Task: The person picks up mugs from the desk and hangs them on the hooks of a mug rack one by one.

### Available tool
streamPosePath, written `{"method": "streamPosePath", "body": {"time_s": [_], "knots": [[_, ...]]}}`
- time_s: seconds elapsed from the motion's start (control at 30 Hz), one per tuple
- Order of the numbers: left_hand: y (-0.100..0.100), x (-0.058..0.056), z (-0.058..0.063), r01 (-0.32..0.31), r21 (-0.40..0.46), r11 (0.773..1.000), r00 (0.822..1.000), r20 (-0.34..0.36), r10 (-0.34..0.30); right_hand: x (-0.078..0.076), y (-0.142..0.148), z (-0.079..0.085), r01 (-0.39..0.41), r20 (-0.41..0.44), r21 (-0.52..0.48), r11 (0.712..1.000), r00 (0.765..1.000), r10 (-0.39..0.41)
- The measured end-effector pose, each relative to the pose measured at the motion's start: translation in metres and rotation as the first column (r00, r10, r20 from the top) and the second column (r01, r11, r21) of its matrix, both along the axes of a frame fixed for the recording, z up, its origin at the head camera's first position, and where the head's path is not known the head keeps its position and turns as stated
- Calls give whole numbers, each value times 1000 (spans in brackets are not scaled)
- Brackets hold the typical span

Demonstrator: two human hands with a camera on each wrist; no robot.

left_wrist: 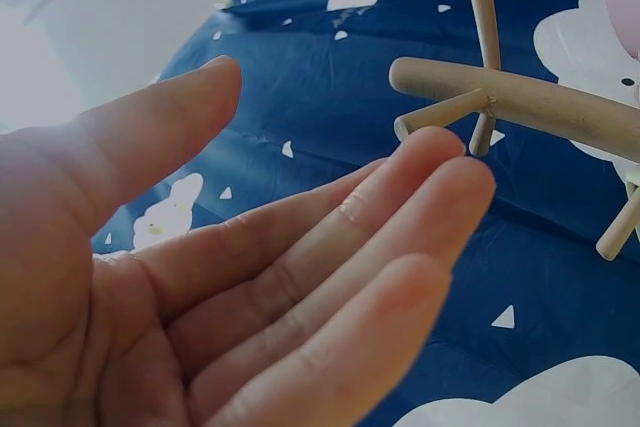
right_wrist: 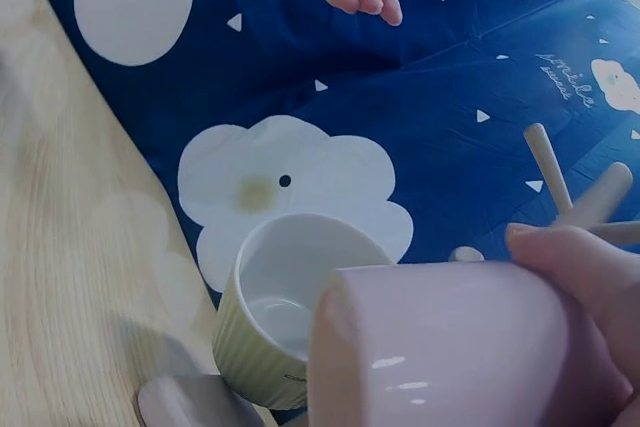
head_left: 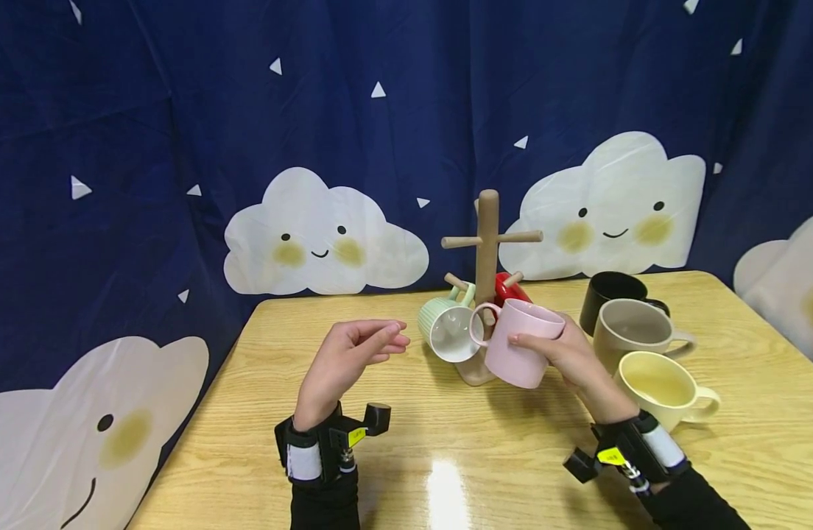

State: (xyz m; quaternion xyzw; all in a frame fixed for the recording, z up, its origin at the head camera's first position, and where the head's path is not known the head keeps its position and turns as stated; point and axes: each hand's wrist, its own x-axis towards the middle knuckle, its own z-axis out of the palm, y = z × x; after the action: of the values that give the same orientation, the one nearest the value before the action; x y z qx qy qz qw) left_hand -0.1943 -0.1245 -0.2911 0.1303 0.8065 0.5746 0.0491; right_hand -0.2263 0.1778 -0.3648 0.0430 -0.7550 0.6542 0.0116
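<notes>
My right hand [head_left: 568, 352] grips a pink mug [head_left: 518, 352] by its body, thumb across the near side, the handle pointing left toward the wooden mug tree [head_left: 487, 258]. In the right wrist view the pink mug [right_wrist: 440, 347] fills the lower right. A ribbed pale green mug [head_left: 446, 327] hangs tilted by its handle on the tree's left side, its mouth facing forward. Behind the pink mug, a red mug [head_left: 509, 288] is mostly hidden. My left hand [head_left: 353, 353] hovers left of the green mug, holding nothing; the left wrist view shows its fingers [left_wrist: 330, 277] loosely extended.
At the right of the wooden table [head_left: 247, 442] stand a black mug [head_left: 605, 294], a grey-beige mug [head_left: 635, 324] and a yellow mug [head_left: 658, 390], their handles to the right. Upper pegs [head_left: 521, 237] of the tree stick out bare. A blue curtain [head_left: 353, 132] hangs behind.
</notes>
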Motion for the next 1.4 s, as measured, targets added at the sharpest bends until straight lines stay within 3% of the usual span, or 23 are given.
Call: {"method": "streamPosePath", "body": {"time_s": [0.17,0.33,0.6,0.87,1.03,1.4], "knots": [[1,0,-1,-11,-6,1000,1000,8,11,-4,4,-4,-36,12,35,999,999,36],[3,-1,0,-9,-18,1000,1000,12,10,-6,7,-5,-54,123,58,997,991,47],[3,-2,0,16,-29,999,1000,-2,-16,-9,12,-6,-215,238,109,971,954,185],[3,-4,-1,27,-28,999,1000,4,-27,-13,12,-15,-233,340,132,963,924,177],[4,-4,-2,37,-27,999,999,-3,-37,-16,8,-23,-258,345,105,960,915,209],[4,-4,-3,50,-35,998,999,-4,-50,-15,5,-27,-298,355,166,940,907,225]]}}
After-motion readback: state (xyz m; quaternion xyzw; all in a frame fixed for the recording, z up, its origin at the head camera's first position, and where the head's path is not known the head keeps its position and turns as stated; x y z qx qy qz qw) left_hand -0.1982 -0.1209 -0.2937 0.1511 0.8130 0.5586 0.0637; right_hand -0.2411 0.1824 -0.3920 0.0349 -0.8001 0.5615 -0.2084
